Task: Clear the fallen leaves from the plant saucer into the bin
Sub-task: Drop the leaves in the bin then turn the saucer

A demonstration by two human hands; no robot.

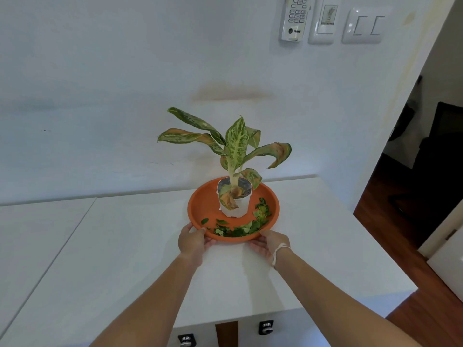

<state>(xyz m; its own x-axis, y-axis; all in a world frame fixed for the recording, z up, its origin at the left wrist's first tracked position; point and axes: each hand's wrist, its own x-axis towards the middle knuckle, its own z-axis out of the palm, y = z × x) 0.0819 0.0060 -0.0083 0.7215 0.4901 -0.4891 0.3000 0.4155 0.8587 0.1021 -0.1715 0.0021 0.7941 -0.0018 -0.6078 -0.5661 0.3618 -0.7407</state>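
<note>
Where both hands grip, saucer (200,209) holds leaves (240,229).

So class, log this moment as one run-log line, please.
left hand: grips saucer rim | right hand: grips rim | fallen leaves: in saucer | potted plant: upright in saucer | bin: unseen

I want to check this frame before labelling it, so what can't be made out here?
Head view only:
- Bin: not in view.
- Left hand and right hand fingers: tucked under the saucer rim.
- Saucer floor behind the pot: hidden by it.
- Remote: cut off by the top edge.
</note>
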